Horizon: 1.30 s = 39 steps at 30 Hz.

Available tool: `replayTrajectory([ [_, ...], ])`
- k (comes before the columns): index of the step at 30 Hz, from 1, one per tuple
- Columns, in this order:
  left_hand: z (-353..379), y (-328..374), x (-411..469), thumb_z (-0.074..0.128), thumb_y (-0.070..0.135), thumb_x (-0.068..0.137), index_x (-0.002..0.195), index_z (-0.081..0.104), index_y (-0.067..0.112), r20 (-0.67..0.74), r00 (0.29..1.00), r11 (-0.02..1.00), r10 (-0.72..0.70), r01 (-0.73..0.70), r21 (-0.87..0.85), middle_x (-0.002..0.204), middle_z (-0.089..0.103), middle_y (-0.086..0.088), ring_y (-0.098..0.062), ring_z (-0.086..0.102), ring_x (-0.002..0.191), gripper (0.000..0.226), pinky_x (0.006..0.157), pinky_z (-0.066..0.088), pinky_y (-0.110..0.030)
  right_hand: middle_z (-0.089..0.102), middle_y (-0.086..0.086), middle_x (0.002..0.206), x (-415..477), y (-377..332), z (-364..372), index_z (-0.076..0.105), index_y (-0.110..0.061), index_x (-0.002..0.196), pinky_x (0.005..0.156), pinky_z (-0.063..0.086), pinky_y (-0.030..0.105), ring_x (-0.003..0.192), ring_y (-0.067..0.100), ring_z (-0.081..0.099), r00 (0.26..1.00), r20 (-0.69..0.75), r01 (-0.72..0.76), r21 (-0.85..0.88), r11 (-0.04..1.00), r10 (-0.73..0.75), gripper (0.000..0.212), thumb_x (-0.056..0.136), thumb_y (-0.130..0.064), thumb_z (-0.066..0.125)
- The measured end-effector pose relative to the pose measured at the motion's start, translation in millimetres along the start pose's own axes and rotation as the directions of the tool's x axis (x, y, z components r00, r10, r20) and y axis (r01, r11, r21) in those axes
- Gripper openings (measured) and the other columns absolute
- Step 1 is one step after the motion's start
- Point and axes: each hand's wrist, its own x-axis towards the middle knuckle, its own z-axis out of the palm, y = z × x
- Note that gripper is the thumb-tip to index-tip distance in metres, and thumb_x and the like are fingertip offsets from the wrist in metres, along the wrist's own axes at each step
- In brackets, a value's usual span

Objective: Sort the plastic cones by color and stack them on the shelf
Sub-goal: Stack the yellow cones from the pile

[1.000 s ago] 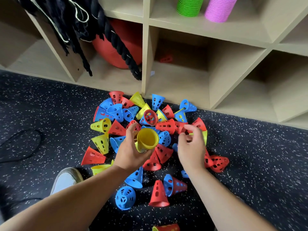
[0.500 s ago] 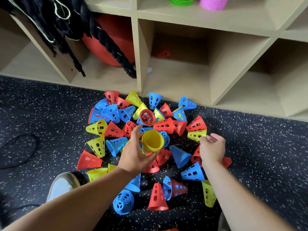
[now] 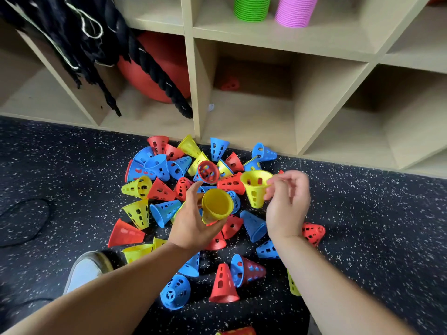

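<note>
Shelf (image 3: pixel 191 93) at twelve o'clock bears one green stack (image 3: pixel 251 8) and one pink stack (image 3: pixel 294 10). One cone heap (image 3: pixel 160 192) lies on the floor (image 3: pixel 362 226). Left hand (image 3: pixel 193 223) grip wraps one yellow stack (image 3: pixel 216 206); right hand (image 3: pixel 287 209) grip pinches one yellow cone (image 3: pixel 255 187) at its ten o'clock.

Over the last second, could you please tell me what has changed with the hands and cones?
The right hand picked a yellow cone off the floor and lifted it toward the yellow stack. The left hand kept gripping that stack in the same spot.
</note>
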Motion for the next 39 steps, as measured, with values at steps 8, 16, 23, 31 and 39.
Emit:
replayTrajectory([
  [8,-7.9,7.8,-2.3,0.087,0.043,0.069,0.142,0.024,0.034,-0.071,0.997,0.994,0.015,-0.022,-0.107,0.115,0.053,0.028,0.015,0.056,0.101,0.096,0.084,0.049,-0.014,0.063,0.019,0.092,-38.5,-16.3,40.0,0.053,-0.013,0.090,0.060,0.051,0.037,0.068,0.024,0.059,0.930,0.366,-0.053,0.099,0.994,0.013,0.009,0.089,-0.007,0.046],
  [16,-19.4,-9.7,10.5,0.087,0.042,0.070,0.146,0.018,0.036,-0.107,0.993,0.987,-0.046,0.029,-0.158,0.123,0.054,0.014,-0.005,0.058,0.108,0.104,0.089,0.043,-0.021,0.068,-0.004,0.095,-9.3,31.1,49.8,0.060,-0.024,0.093,0.065,0.057,0.049,0.067,0.021,0.066,0.963,0.213,-0.106,-0.275,0.956,0.168,0.015,0.089,-0.012,0.052],
  [23,-26.4,-29.3,23.7,0.086,0.042,0.071,0.147,0.015,0.037,-0.094,0.992,0.984,-0.087,0.070,-0.166,0.124,0.051,0.019,0.000,0.056,0.112,0.105,0.088,0.040,-0.006,0.062,-0.015,0.114,45.2,80.3,74.8,0.058,-0.029,0.108,0.085,0.059,0.040,0.087,0.014,0.072,0.898,0.309,-0.087,-0.576,0.813,0.315,0.026,0.096,-0.007,0.050],
  [31,-29.5,-38.4,37.5,0.086,0.042,0.071,0.148,0.019,0.033,-0.081,0.993,0.984,-0.082,0.068,-0.163,0.131,0.053,0.009,-0.006,0.056,0.119,0.103,0.099,0.045,-0.023,0.065,-0.001,0.111,70.1,104.5,103.4,0.055,-0.018,0.110,0.057,0.056,0.025,0.061,0.011,0.072,0.862,0.260,-0.171,-0.657,0.734,0.434,0.020,0.095,-0.005,0.061],
  [39,-31.0,-40.1,41.1,0.085,0.043,0.070,0.147,0.017,0.039,-0.091,0.994,0.989,-0.068,0.055,-0.139,0.130,0.053,0.010,-0.005,0.056,0.116,0.102,0.097,0.043,-0.014,0.070,-0.002,0.096,61.0,87.2,102.2,0.059,-0.016,0.098,0.059,0.059,0.028,0.060,0.012,0.073,0.927,0.171,-0.208,-0.509,0.835,0.335,0.019,0.088,0.000,0.066],
])
